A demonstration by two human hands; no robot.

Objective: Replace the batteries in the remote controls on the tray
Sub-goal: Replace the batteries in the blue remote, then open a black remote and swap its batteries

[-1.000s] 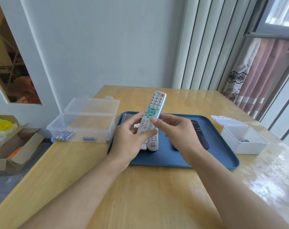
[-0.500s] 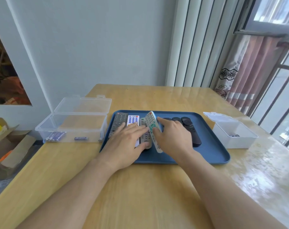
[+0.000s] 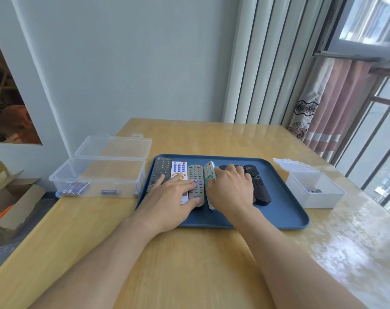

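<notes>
A blue tray (image 3: 279, 215) on the wooden table holds a row of remotes: a dark grey one (image 3: 160, 170), a white one with blue buttons (image 3: 179, 169), a grey one (image 3: 195, 172), a white and teal one (image 3: 209, 172) and black ones (image 3: 260, 188). My left hand (image 3: 169, 201) lies flat across the left remotes, its fingers straight and its thumb on the grey remote's near end. My right hand (image 3: 232, 190) holds the white and teal remote, which stands tilted on its long edge between the grey and black remotes. The hand covers its near half.
A clear open box (image 3: 96, 175) left of the tray holds several batteries (image 3: 75, 188). A small white open box (image 3: 323, 198) with dark items inside stands at the right. A cardboard box (image 3: 11, 204) sits on the floor at the left. The table's near half is bare wood.
Both hands brought the white and teal remote down from the air into the row on the tray. My left hand let go of it and flattened onto the left remotes.
</notes>
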